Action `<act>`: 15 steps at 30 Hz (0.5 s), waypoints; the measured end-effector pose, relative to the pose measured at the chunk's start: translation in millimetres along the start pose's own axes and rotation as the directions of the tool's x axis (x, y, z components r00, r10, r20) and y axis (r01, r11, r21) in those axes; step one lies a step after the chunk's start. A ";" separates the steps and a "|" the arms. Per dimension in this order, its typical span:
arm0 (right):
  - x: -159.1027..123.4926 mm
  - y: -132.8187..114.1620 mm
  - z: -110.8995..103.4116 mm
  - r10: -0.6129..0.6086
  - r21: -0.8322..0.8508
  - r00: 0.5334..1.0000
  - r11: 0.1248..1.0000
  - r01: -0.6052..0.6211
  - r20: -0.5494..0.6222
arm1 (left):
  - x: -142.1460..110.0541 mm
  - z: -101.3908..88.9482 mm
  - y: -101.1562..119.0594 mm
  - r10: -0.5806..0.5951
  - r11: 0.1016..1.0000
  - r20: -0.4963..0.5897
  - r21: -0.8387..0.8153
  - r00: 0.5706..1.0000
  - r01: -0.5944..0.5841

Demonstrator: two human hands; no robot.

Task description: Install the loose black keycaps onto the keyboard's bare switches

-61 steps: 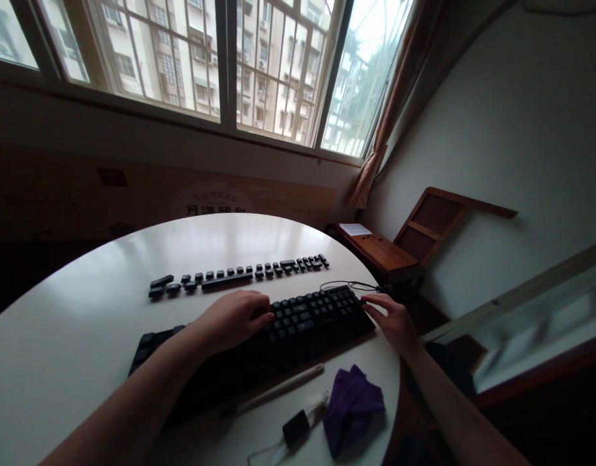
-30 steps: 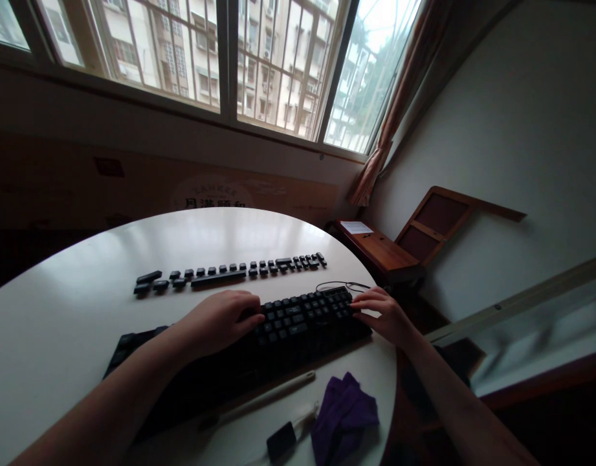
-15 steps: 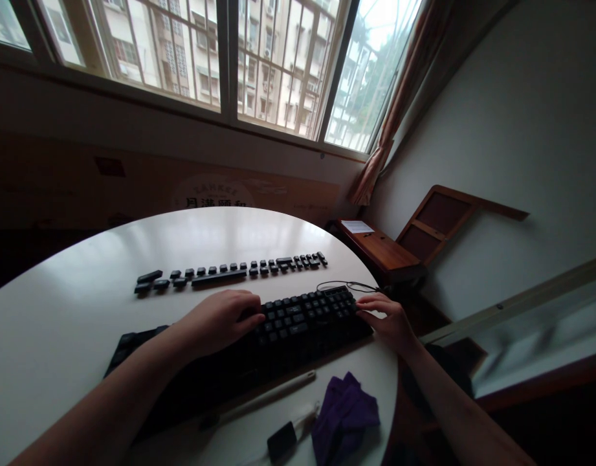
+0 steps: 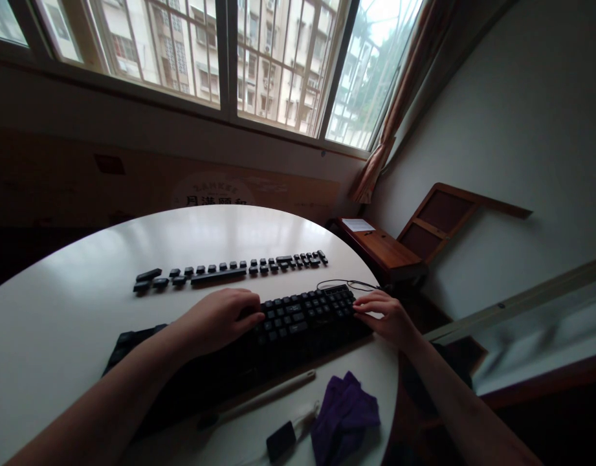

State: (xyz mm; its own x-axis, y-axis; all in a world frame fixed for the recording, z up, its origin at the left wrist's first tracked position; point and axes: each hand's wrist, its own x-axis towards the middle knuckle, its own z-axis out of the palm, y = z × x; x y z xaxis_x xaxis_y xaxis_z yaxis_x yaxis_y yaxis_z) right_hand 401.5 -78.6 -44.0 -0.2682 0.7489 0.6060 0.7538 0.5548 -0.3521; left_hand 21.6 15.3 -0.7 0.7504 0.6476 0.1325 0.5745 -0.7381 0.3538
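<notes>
A black keyboard (image 4: 298,320) lies across the near part of a round white table (image 4: 59,336). My left hand (image 4: 215,320) rests on the middle of the keyboard, its fingers curled down onto the keys. At the keyboard's right end, my right hand (image 4: 382,317) has its fingers drawn together over the last keys; what the fingertips hold is hidden. A row of loose black keycaps (image 4: 230,268) is laid out on the table beyond the keyboard.
A purple cloth (image 4: 343,414), a long white stick (image 4: 273,391) and a small black block (image 4: 281,440) lie near the table's front edge. The keyboard's cable (image 4: 346,283) loops off to the right. A wooden desk (image 4: 380,249) stands by the right wall.
My right hand has shifted a little between the keyboard's right edge and its last keys. The left hand has stayed on the middle keys.
</notes>
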 end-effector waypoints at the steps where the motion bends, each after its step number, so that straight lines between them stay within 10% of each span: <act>1: 2.1 -1.9 -2.9 -0.018 -0.026 0.999 0.999 0.019 0.044 | 0.0 0.0 0.0 -0.001 1.000 0.000 -0.002 1.000 0.001; 15: 5.7 -21.9 -16.8 0.126 -0.276 0.963 0.959 -0.057 0.238 | -0.8 0.8 -2.4 0.019 0.999 0.000 0.033 1.000 -0.019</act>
State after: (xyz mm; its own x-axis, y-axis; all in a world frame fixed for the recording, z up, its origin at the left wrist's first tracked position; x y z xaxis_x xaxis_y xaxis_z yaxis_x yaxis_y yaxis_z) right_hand 393.5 -92.6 -20.9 -0.3061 0.8774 0.3696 0.9042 0.3893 -0.1755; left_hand 19.9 16.3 -2.4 0.7613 0.6332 0.1396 0.5703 -0.7564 0.3204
